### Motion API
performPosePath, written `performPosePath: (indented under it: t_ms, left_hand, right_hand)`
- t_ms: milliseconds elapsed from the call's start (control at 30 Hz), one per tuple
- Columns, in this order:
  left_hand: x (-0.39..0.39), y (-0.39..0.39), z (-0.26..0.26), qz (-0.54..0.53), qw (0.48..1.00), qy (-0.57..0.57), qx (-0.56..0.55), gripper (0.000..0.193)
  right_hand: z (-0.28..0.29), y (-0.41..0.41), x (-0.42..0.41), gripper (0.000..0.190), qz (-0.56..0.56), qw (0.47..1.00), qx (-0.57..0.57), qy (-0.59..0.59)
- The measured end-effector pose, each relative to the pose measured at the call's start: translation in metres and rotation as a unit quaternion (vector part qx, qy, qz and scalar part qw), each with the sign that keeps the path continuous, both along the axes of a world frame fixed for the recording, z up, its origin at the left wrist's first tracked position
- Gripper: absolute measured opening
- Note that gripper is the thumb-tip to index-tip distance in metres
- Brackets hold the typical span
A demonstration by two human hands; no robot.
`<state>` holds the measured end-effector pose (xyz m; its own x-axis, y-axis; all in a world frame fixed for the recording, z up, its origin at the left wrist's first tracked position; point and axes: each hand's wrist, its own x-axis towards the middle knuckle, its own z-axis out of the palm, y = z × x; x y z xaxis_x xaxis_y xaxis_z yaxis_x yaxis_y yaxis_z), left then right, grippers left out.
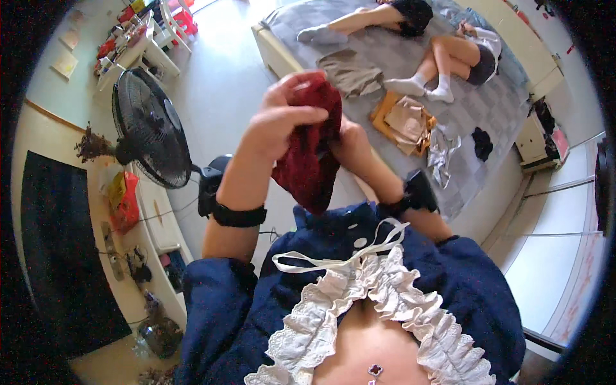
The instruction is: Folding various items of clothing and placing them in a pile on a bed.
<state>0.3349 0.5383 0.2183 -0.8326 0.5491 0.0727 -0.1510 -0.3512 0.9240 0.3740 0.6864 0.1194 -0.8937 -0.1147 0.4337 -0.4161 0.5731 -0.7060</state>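
A dark red piece of cloth (313, 159) hangs bunched between my two hands in front of my chest. My left hand (284, 115) grips its upper left side, with the thumb lying across the front of the fabric. At its right edge, my right hand (350, 139) holds the cloth, its fingers largely hidden behind it. Beyond my hands, on the bed, lie a grey-brown garment (349, 72), a stack of folded beige and mustard clothes (406, 122), a silvery-grey garment (443, 154) and a small black cloth item (482, 143).
Two people lie on the bed (500, 115), their legs near the clothes. A black fan (151, 127) stands close by my left arm. Farther left are a white cabinet (161, 216) and a red plastic bag (126, 202). A cluttered white table (137, 48) is at the upper left.
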Motion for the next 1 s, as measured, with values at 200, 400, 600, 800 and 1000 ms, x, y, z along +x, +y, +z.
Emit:
performPosePath:
  t_ms: [200,400,600,800,1000]
  left_hand:
    - [-0.015,-0.039,-0.01,0.113,0.99,0.053,-0.069,0.055]
    - [-0.034,-0.082,-0.062,0.385,0.748,0.251,-0.48,0.016]
    - [-0.051,-0.089,-0.084,0.258,0.876,0.066,-0.403,0.018]
    - [-0.04,-0.079,-0.084,0.32,0.851,0.053,-0.412,0.01]
    - [-0.022,-0.082,-0.096,0.331,0.72,0.227,-0.566,0.012]
  right_hand:
    - [-0.018,0.024,-0.017,0.02,0.069,0.992,0.01,-0.101]
    - [0.014,0.063,-0.032,0.027,0.147,0.919,-0.212,-0.299]
    - [0.054,0.093,-0.061,0.016,0.006,0.987,-0.097,-0.128]
    - [0.073,0.102,-0.064,0.015,-0.039,0.976,0.21,0.039]
    - [0.04,0.131,-0.058,0.011,-0.084,0.946,0.312,0.016]
